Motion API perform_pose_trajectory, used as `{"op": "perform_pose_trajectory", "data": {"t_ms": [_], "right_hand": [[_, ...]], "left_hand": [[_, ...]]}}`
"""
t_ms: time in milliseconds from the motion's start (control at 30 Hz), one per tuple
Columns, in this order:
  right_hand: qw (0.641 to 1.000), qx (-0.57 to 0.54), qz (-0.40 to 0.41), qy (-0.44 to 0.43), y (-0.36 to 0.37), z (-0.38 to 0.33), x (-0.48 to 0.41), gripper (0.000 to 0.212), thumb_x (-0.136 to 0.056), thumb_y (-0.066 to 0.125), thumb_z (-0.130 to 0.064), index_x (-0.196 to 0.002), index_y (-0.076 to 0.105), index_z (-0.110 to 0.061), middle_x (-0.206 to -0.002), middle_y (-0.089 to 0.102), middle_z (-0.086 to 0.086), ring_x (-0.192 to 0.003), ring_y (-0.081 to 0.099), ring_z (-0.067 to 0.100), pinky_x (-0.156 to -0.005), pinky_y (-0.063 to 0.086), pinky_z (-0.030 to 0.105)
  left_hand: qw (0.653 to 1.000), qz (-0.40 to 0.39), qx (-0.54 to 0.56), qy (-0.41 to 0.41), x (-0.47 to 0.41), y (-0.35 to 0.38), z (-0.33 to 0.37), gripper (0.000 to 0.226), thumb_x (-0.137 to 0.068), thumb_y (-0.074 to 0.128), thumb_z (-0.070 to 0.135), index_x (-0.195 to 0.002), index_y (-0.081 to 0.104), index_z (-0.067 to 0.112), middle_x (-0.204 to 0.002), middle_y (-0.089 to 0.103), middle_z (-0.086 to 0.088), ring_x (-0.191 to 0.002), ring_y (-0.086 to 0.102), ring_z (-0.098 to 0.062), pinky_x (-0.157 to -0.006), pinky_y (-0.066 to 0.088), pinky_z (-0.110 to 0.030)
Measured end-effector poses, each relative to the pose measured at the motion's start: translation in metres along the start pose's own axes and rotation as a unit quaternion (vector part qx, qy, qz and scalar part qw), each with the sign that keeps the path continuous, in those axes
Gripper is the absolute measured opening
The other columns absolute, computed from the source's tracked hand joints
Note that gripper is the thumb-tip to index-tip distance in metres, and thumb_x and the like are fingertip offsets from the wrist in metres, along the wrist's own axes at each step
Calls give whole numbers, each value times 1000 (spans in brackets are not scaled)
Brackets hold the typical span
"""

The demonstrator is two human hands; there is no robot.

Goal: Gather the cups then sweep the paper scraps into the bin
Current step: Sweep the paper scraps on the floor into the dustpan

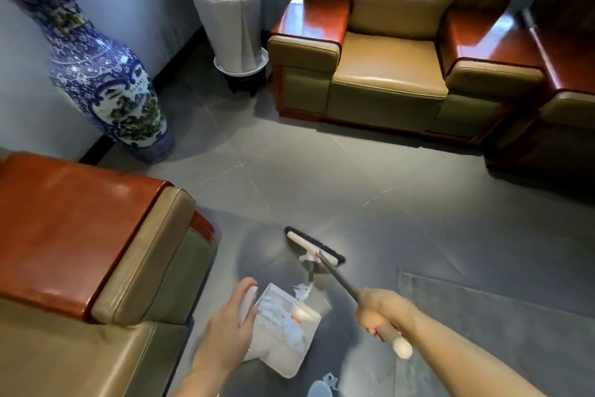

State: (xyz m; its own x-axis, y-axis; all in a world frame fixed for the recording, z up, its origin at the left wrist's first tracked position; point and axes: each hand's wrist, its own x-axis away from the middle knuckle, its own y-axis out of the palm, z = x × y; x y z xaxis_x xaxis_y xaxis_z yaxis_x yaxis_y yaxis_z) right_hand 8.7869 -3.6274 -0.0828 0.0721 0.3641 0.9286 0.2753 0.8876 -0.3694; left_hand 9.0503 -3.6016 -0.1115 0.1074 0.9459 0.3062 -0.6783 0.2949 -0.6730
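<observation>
My left hand [230, 327] grips the handle of a white dustpan [283, 345], lifted and tilted, with white paper scraps [278, 321] lying inside it. A few scraps [302, 292] sit at the pan's far edge. My right hand [383, 311] grips the handle of a broom [314, 245], whose white head with dark bristles rests on the grey floor just beyond the dustpan. More white scraps [330, 379] lie at the bottom edge, next to a light blue shoe tip [318, 390]. No cups or bin are in view.
A tan and red-wood armchair arm [96, 235] stands close on the left. Another armchair [396, 58] faces me across the floor. A tall blue-and-white vase [103, 75] and a white potted plant [235, 23] stand by the wall. A grey rug [483, 316] lies at the right.
</observation>
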Motion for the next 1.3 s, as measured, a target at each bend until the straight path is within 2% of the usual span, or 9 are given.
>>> {"op": "perform_pose_trajectory", "data": {"t_ms": [100,200,300,433,600,933,1067,1200,1300], "right_hand": [[997,-67,-36,-27,34,-3,29,30,-88,47,0,-112,63,-7,-60,58,1,-55,50,14,-49,45,20],[976,-215,-20,-33,77,1,64,36,-87,52,-8,-120,53,-19,-70,50,-5,-54,48,6,-42,42,13],[973,-222,-43,-32,109,-3,90,40,-88,46,-1,-127,53,-4,-61,45,2,-43,44,9,-35,38,15],[962,-267,-59,-11,134,2,113,34,-85,46,3,-118,52,-2,-38,40,0,-29,37,11,-32,36,17],[937,-346,-45,-8,160,28,149,56,-78,50,0,-133,47,-11,-45,44,-1,-34,40,10,-36,37,17],[878,-479,11,5,202,53,191,44,-89,44,4,-133,48,0,-49,41,2,-35,37,8,-31,32,16],[850,-526,36,11,208,60,199,37,-89,43,5,-125,52,2,-42,43,2,-30,37,8,-31,33,14],[838,-540,70,29,205,67,201,24,-88,43,2,-102,62,0,-43,44,3,-32,38,9,-34,34,14],[830,-545,109,45,210,76,193,31,-88,44,1,-114,61,3,-47,48,4,-36,40,10,-36,35,15]], "left_hand": [[999,15,8,29,3,-1,2,33,-96,49,26,-128,43,32,-116,59,6,-102,60,-25,-85,44,-33],[998,23,15,61,11,-5,2,33,-95,52,19,-127,46,25,-101,63,-4,-91,62,-31,-71,42,-32],[997,27,14,69,25,-9,-4,32,-96,50,18,-127,46,22,-98,63,-11,-88,61,-35,-66,38,-32],[996,16,18,84,47,-12,-14,29,-96,50,20,-124,44,24,-91,62,-12,-81,60,-35,-67,46,-38],[994,-4,-2,110,78,-18,-30,33,-96,50,27,-128,46,22,-96,64,-13,-86,61,-39,-74,49,-41],[989,-9,-22,144,146,-27,-60,34,-95,49,25,-123,40,41,-104,54,11,-87,51,-12,-80,36,-29],[993,-3,-31,117,157,-22,-57,30,-97,46,28,-123,37,40,-106,58,2,-87,54,-17,-81,42,-33],[991,-28,-43,126,152,-22,-47,40,-98,45,31,-137,37,30,-128,56,-1,-105,55,-19,-94,42,-34],[984,-75,-79,140,139,-25,-42,45,-98,42,35,-141,33,30,-141,46,4,-122,51,-23,-101,39,-35]]}}
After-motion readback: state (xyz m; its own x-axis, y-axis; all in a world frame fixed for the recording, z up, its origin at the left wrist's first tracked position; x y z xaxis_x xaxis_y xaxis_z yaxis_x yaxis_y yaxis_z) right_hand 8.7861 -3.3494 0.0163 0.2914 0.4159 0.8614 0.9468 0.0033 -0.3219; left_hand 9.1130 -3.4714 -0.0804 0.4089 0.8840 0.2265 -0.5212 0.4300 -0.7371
